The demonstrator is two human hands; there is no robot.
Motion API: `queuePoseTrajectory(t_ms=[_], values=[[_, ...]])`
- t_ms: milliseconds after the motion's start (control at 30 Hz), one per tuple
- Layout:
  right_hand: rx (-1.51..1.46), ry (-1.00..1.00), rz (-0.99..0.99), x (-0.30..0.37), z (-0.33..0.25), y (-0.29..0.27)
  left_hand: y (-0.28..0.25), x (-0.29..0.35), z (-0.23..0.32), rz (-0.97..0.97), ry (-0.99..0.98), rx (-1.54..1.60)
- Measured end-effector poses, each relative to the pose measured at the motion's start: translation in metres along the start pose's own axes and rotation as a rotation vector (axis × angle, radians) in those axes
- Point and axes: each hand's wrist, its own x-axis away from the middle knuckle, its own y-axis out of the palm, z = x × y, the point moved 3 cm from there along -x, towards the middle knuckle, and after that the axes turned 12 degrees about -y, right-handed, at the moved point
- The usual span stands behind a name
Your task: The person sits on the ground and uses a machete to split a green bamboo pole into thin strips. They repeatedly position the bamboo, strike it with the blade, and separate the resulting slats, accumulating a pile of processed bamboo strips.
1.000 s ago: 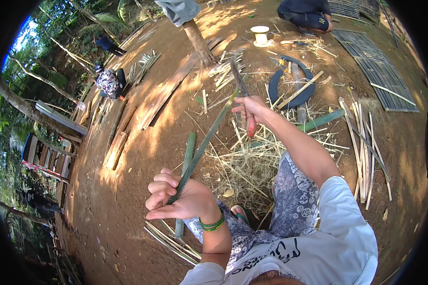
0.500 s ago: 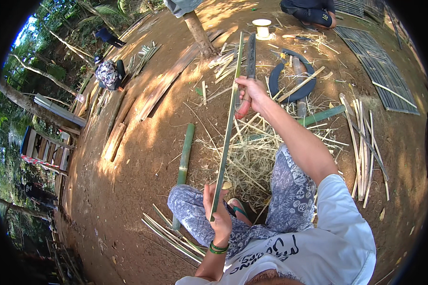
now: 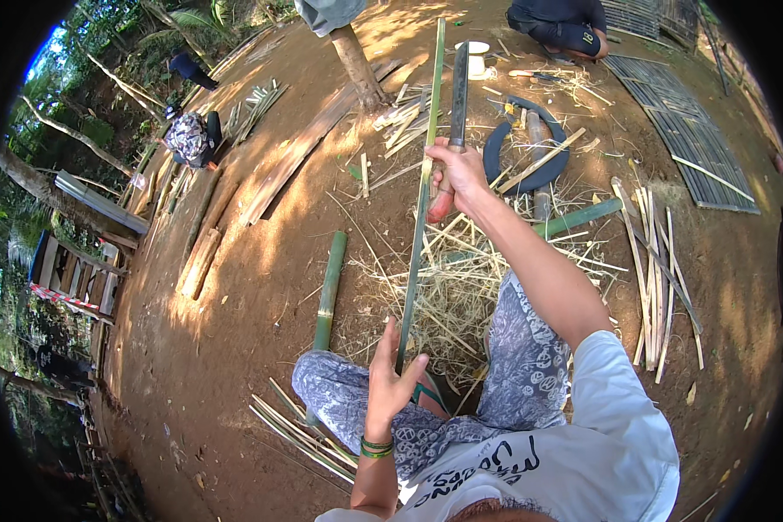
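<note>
Reading the view as a clock face, the green bamboo strip point(image 3: 415, 261) runs lengthwise from 12 o'clock down to 6, its long edges uncovered between the two hands. Toward 1 o'clock, the right hand point(image 3: 461, 178) is closed around the red handle of the machete point(image 3: 459, 91), its fingertips against the strip; the blade stands alongside, a narrow gap between the two. At 6 o'clock the left hand point(image 3: 390, 383) is spread, thumb well away from fingers, around the strip's lower end; whether it touches cannot be told. Bamboo shavings point(image 3: 461, 313) crowd 4 o'clock, and a green bamboo pole point(image 3: 331, 278) lies near 9. Beyond the pole, brown earth point(image 3: 235, 365) stretches wide toward 8, giving room on the left. Thin split strips point(image 3: 652, 287) lie well apart at 3.
</note>
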Motion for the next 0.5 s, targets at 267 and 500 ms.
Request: queuePoseTrajectory(t_ms=[267, 500], values=[[0.031, -0.089, -0.028, 0.011, -0.009, 0.009, 0.032, -0.02, 0.02, 0.298, 0.026, -0.232], [0.227, -0.235, -0.175, 0.002, -0.009, 0.006, 0.035, -0.038, -0.006, 0.269, 0.222, -0.088]])
